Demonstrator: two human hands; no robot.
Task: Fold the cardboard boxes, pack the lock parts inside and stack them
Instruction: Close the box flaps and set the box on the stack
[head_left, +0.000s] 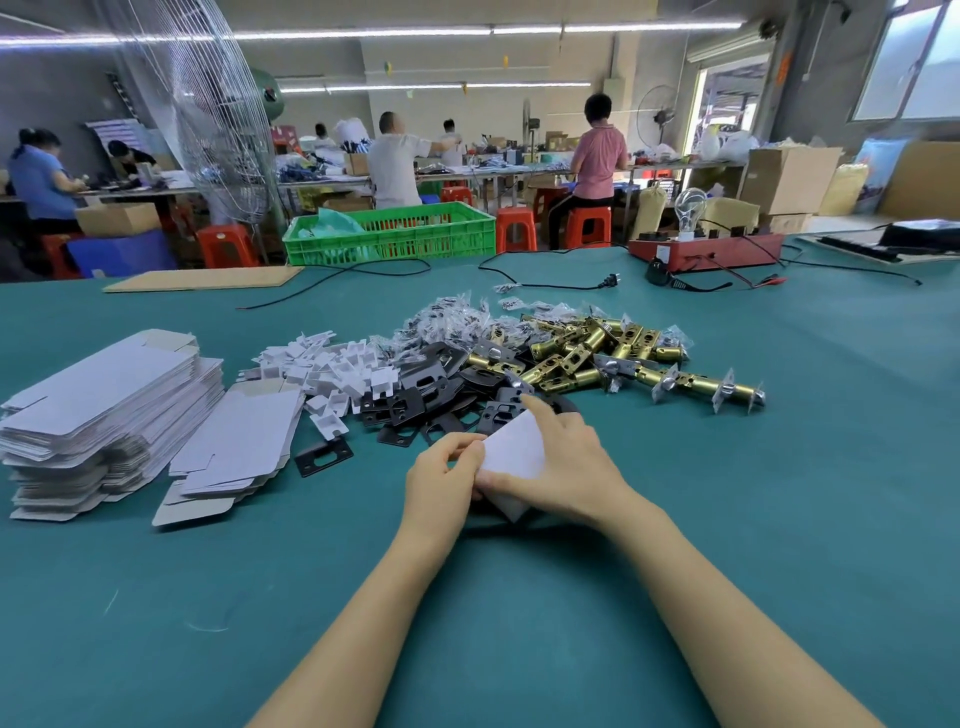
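fingers of both hands are curling round one small white box (514, 452) just in front of the parts pile: left hand (441, 483) pinching its near edge, right hand (558, 467) gripping over it. no packed boxes are showing; flat blanks (104, 405), black plates (431, 395) and brass latches (587, 353) are lying loose, so most work seems left.

Hidden, cropped, unclear

Lower part of white box (514, 452) covered by hands (550, 467). Forearms cut at bottom edge. Contents of small clear bags (452, 322) too small to tell. Fan (218, 119) cropped at top.
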